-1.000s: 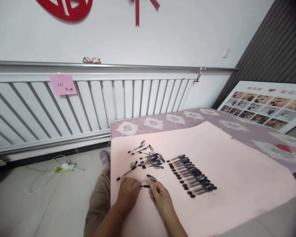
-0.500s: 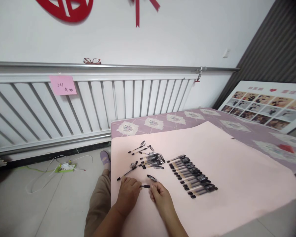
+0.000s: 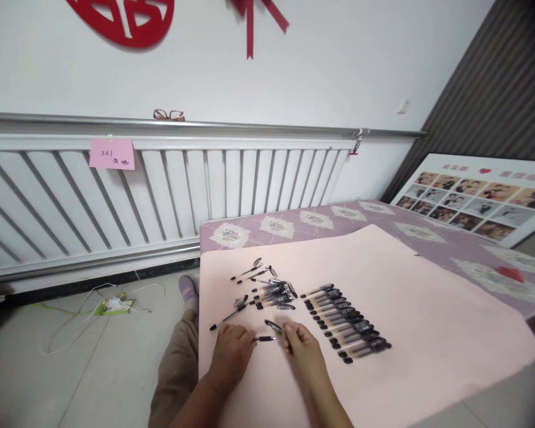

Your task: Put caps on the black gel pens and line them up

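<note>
My left hand (image 3: pixel 232 352) is closed around a black pen (image 3: pixel 265 339), whose grip and bare silver tip stick out to the right. Fingertips of my right hand (image 3: pixel 302 348) are pinched at the near end of a black pen cap (image 3: pixel 273 326), just beyond the pen's tip. Pen and cap are apart. Beyond my hands lies a loose pile of pens and caps (image 3: pixel 274 294). One uncapped pen (image 3: pixel 229 317) rests left of it, beside another cap (image 3: pixel 241 301). To the right, several capped pens (image 3: pixel 345 321) lie side by side in a slanting row.
Pink paper (image 3: pixel 419 333) covers much of the bed with its purple patterned cover (image 3: pixel 303 220). A white radiator (image 3: pixel 245 178) runs along the wall, with glasses (image 3: pixel 169 115) on its pipe. A photo board (image 3: pixel 477 196) leans at the right. A power strip (image 3: pixel 116 305) lies on the floor.
My right hand has moved off the pen's tip, rightward to the loose cap. The silver tip now shows. My left hand keeps its hold on the pen.
</note>
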Motion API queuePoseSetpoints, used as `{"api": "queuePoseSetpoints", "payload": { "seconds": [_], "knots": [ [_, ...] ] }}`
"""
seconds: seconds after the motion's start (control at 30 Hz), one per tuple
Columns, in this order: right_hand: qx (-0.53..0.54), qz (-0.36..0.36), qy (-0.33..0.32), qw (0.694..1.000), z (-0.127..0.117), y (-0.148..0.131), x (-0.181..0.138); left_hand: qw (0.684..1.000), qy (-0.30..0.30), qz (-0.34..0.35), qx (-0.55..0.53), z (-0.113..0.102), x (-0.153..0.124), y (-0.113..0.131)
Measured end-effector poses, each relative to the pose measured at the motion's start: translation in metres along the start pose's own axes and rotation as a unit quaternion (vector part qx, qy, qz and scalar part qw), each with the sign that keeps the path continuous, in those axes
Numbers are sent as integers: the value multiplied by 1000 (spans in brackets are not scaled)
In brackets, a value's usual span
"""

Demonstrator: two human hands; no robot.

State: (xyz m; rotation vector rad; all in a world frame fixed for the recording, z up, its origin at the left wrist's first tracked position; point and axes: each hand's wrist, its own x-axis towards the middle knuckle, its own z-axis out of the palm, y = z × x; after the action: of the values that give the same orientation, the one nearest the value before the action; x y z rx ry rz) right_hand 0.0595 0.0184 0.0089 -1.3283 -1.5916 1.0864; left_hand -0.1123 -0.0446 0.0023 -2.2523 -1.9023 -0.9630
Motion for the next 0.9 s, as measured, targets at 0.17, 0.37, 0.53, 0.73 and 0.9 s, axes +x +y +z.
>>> {"api": "queuePoseSetpoints", "payload": {
  "seconds": [0.17, 0.37, 0.53, 0.73, 0.9],
  "knots": [
    [-108, -57, 1, 993, -7, 0, 23, 1000, 11, -9, -12, 1, -1, -2],
    [-206, -101, -46, 972, 7, 5, 31, 1000, 30, -2, -6, 1, -1, -2],
    [-222, -106, -36, 969, 5, 4, 29, 1000, 21, -13, -6, 2, -1, -3],
    [-162, -49, 16, 986, -11, -4, 19, 1000, 14, -14, -10, 2, -1, -4],
    [185, 111, 64, 974, -11, -13, 4, 1000, 13, -12, -10, 3, -2, -5]
  ]
}}
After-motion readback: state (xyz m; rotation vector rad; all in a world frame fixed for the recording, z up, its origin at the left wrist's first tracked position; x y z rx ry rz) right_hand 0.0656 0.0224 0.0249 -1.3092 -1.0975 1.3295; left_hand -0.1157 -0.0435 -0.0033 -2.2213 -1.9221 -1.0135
